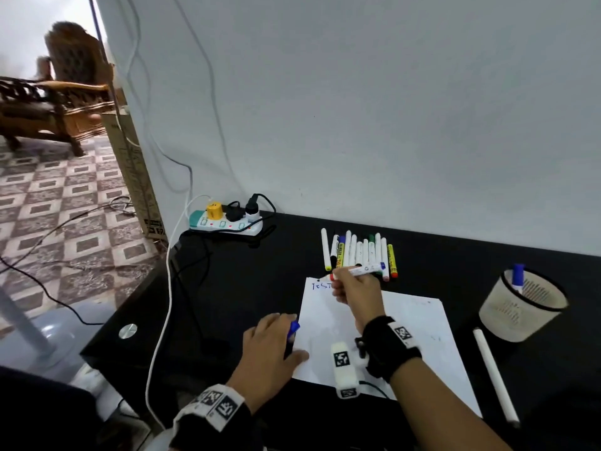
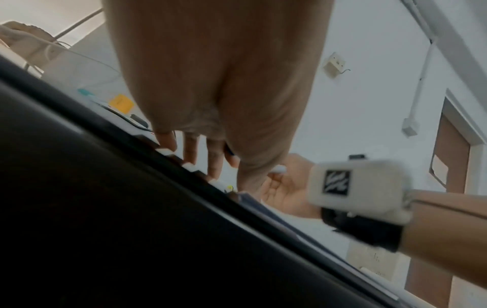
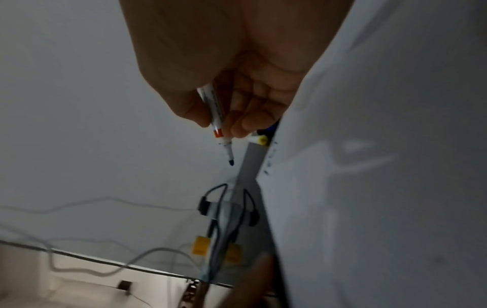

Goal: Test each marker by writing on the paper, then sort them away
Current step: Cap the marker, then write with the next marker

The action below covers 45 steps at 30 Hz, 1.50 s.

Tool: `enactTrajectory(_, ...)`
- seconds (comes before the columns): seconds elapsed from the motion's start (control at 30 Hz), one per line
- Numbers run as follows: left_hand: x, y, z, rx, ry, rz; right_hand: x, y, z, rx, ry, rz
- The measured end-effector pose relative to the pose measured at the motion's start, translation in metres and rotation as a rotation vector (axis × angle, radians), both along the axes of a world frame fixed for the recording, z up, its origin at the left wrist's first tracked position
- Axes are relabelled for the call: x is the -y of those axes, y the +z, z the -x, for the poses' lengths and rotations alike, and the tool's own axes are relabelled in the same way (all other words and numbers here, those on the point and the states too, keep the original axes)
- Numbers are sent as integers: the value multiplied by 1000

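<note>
Early stage: right hand (image 1: 356, 289) pinched uncapped marker (image 1: 367, 269) above paper (image 1: 416, 333) beside "TEST"; left hand (image 1: 271, 348) held blue cap (image 1: 293, 327); one marker in cup (image 1: 523, 305), row (image 1: 361, 250) untested

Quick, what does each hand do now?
Left hand: rests at the paper edge, holding a blue cap.
Right hand: grips an uncapped marker.

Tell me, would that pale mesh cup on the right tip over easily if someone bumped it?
Probably. The mesh cup looks thin-walled and light, and it narrows toward its base, so its footing is small. Only one blue-capped marker stands in it, leaning on the rim, which adds little weight low down. It would likely slide on the glossy black table too.
</note>
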State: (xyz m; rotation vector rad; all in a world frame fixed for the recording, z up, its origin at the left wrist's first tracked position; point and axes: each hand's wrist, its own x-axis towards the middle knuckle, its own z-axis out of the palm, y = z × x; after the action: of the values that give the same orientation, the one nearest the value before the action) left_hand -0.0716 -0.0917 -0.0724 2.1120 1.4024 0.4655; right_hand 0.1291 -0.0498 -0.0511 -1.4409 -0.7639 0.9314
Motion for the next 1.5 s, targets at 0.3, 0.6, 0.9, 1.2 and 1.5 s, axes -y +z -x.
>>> enactTrajectory(0.3,2,-15,-2,-51,-67,-131,-8,-22,9,385,-99,28)
enactTrajectory(0.6,1,-20,-1,-9,-79,-126,-9,-29,7,434,-66,7)
enactTrajectory(0.9,1,-26,0,0,-80,-140,-10,-32,7,462,-42,9)
enactTrajectory(1.2,0,-24,0,-2,-79,-139,-11,-34,7,449,-42,17)
enactTrajectory(1.5,0,-24,0,1,-78,-136,-8,-29,8,476,-121,-4)
